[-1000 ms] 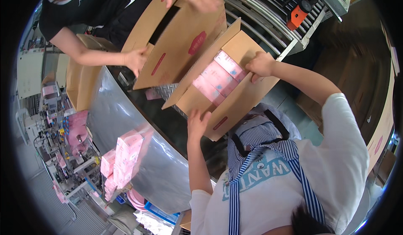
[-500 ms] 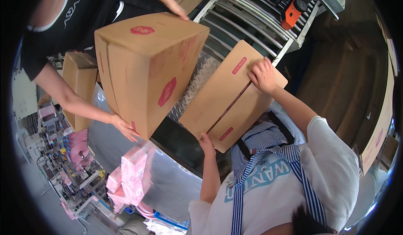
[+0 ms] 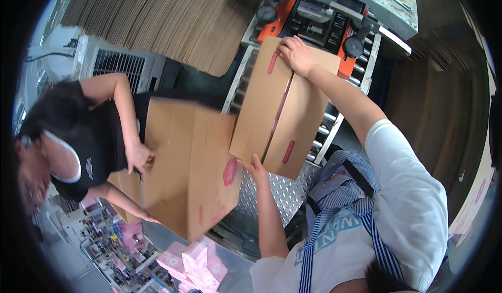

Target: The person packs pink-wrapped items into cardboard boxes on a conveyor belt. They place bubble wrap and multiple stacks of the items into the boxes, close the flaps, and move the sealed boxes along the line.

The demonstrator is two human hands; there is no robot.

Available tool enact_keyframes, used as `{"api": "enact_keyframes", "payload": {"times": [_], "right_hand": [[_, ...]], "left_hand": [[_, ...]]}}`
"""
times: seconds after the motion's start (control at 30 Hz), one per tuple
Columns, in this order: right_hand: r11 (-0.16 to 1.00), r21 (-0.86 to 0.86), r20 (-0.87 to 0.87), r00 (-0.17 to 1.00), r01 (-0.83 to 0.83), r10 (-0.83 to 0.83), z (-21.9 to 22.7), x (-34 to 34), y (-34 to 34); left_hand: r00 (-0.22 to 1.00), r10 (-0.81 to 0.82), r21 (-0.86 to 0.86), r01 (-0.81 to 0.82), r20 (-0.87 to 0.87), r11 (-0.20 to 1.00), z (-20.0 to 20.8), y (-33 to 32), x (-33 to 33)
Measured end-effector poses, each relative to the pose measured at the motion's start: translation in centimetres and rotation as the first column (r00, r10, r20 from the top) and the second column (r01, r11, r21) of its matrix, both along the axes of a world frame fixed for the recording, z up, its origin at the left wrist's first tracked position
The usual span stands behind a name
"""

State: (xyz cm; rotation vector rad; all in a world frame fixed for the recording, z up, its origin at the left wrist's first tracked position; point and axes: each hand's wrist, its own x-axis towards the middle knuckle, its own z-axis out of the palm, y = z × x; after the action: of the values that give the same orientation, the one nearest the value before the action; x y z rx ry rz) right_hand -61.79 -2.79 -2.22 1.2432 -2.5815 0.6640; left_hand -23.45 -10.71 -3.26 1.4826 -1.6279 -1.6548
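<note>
A brown cardboard box (image 3: 264, 115) with small red labels lies over the roller conveyor, its two top flaps folded in and meeting at a dark seam. My right hand (image 3: 297, 56) grips the far end of its top, fingers bunched near the seam. At the near end, my left hand (image 3: 255, 168) holds the lower edge with the thumb raised along the side. Touching or nearly touching its left side is a larger open carton (image 3: 212, 162) with red print, handled by a co-worker. The co-worker's hands (image 3: 140, 157) are at that carton's open side.
The roller conveyor (image 3: 324, 131) leads to a taping machine (image 3: 314, 18) with orange guides and black wheels. A stack of flattened cardboard (image 3: 162, 15) stands at the far left. Pink packages (image 3: 193, 264) lie on the metal table at lower left. A patterned metal plate (image 3: 269, 193) lies nearer me.
My hands have carried the box away from me onto the conveyor, toward the taping machine. The co-worker's carton has been tipped, and its open side now shows.
</note>
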Motion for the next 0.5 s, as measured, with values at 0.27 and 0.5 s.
{"api": "enact_keyframes", "payload": {"times": [0.27, 0.5], "right_hand": [[0.997, -0.002, 0.002, 0.997, -0.071, 0.071, -2.9, -9.3, 4.3], [0.996, 0.010, 0.120, 0.989, -0.090, 0.088, -1.5, 3.4, 8.9]], "left_hand": [[0.947, -0.304, -0.082, 0.312, 0.100, 0.946, -3.2, 0.5, -12.0], [0.922, -0.363, -0.103, 0.377, 0.132, 0.920, -3.5, 0.9, -20.3]]}}
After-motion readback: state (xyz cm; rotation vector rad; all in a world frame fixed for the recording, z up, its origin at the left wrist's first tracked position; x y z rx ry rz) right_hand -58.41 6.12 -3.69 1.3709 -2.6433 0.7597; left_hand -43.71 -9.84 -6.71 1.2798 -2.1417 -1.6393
